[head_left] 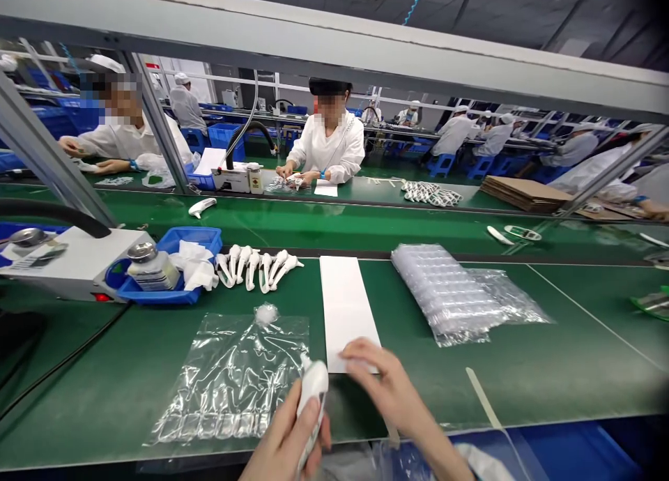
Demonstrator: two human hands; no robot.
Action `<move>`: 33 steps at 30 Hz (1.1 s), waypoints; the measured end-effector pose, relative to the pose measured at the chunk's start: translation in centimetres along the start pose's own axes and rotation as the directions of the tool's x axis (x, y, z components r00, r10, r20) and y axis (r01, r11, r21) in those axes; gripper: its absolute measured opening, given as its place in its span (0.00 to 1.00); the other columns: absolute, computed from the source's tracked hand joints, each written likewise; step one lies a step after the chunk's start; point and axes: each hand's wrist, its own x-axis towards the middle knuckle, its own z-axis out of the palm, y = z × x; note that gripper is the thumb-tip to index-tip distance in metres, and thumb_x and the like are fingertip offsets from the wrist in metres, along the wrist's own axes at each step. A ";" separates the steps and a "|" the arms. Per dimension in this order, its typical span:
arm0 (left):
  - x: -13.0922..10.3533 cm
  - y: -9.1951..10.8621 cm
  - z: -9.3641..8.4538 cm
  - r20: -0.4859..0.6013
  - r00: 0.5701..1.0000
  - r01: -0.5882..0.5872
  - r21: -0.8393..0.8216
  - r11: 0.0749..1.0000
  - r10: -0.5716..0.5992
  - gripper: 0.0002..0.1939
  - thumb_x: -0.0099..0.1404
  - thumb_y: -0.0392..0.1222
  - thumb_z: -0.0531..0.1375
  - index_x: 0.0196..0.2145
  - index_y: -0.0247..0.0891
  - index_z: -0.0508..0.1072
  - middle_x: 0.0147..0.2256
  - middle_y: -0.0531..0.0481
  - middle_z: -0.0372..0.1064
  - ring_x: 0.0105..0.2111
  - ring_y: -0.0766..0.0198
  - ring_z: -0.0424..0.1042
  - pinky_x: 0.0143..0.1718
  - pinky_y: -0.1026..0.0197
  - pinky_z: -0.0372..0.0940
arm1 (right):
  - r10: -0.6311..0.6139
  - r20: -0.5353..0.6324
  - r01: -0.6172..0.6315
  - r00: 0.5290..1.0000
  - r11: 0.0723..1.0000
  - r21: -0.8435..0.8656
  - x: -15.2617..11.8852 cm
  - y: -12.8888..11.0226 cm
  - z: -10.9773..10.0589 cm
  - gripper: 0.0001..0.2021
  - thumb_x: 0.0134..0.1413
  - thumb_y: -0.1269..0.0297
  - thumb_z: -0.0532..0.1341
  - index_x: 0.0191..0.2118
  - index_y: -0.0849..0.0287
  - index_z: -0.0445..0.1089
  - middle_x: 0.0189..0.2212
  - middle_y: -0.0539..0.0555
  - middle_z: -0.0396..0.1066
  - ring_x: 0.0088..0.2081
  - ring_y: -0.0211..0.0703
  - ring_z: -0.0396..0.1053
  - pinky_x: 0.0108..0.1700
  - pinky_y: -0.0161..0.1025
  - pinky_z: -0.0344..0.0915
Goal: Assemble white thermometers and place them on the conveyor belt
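Note:
My left hand [293, 429] is wrapped round a white ear thermometer [314, 382], its narrow probe tip pointing up and to the left. Fingers slightly spread and a little blurred, my right hand [384, 380] is over the near end of a white paper strip [349, 307] and holds nothing I can see. Whether its fingertips touch the paper, I cannot tell. Left of the strip lies a clear plastic bag [235, 376] with a small white tuft [266, 314] at its top edge. Several more white ear thermometers [252, 266] lie in a row behind the bag.
To the left are a blue tray [162, 296] with a bottle [152, 266] and tissues, and a white box-shaped device [78, 265]. A stack of clear plastic sleeves [444, 293] lies right of the paper. A co-worker [329, 139] sits across the green line [313, 226].

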 end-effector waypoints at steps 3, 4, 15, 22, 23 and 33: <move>3.8 2.1 1.8 0.076 0.974 -0.214 0.023 0.977 0.212 0.23 0.63 0.61 0.55 0.39 0.36 0.69 0.32 0.47 0.71 0.23 0.67 0.69 0.25 0.64 0.66 | -0.062 -0.046 0.048 0.997 0.966 -0.256 2.3 2.9 -3.6 0.09 0.59 0.64 0.56 0.35 0.58 0.75 0.34 0.56 0.67 0.39 0.48 0.65 0.43 0.44 0.61; 5.1 2.4 2.3 0.037 0.973 -0.231 0.041 0.972 0.230 0.23 0.62 0.61 0.56 0.37 0.35 0.69 0.32 0.47 0.71 0.26 0.65 0.70 0.28 0.62 0.68 | -0.055 -0.037 0.042 0.998 0.958 -0.285 2.8 3.8 -4.1 0.09 0.58 0.66 0.57 0.34 0.58 0.75 0.33 0.55 0.66 0.38 0.47 0.64 0.42 0.44 0.60; 10.4 1.2 3.0 -0.080 0.977 -0.188 0.089 0.978 0.196 0.25 0.58 0.64 0.57 0.34 0.37 0.67 0.28 0.49 0.71 0.34 0.57 0.75 0.38 0.54 0.72 | -0.036 -0.023 0.027 0.999 0.946 -0.323 3.2 4.7 -3.4 0.07 0.55 0.74 0.55 0.28 0.57 0.62 0.31 0.51 0.62 0.36 0.46 0.57 0.41 0.43 0.55; 8.2 3.1 3.7 -0.057 0.974 -0.215 0.064 0.974 0.219 0.24 0.62 0.63 0.53 0.32 0.36 0.67 0.24 0.51 0.69 0.24 0.65 0.69 0.28 0.63 0.66 | -0.062 -0.130 0.031 0.990 0.974 -0.225 2.7 2.6 -4.0 0.09 0.63 0.66 0.49 0.30 0.57 0.56 0.26 0.48 0.56 0.29 0.41 0.56 0.33 0.38 0.55; 7.5 3.5 3.7 -0.038 0.975 -0.215 0.053 0.975 0.217 0.24 0.63 0.63 0.51 0.31 0.36 0.67 0.21 0.53 0.67 0.20 0.67 0.66 0.24 0.65 0.63 | -0.061 -0.138 0.032 0.989 0.979 -0.202 2.4 1.5 -3.8 0.10 0.64 0.65 0.49 0.30 0.57 0.56 0.26 0.48 0.55 0.29 0.40 0.56 0.32 0.37 0.55; 0.9 0.4 0.4 -0.110 0.993 -0.001 -0.320 0.947 -0.036 0.29 0.60 0.67 0.53 0.20 0.36 0.66 0.10 0.55 0.57 0.11 0.72 0.54 0.14 0.68 0.47 | 0.016 0.116 -0.030 0.993 0.992 0.122 -0.6 -5.2 6.4 0.11 0.67 0.64 0.49 0.31 0.57 0.58 0.28 0.49 0.61 0.30 0.38 0.62 0.34 0.35 0.59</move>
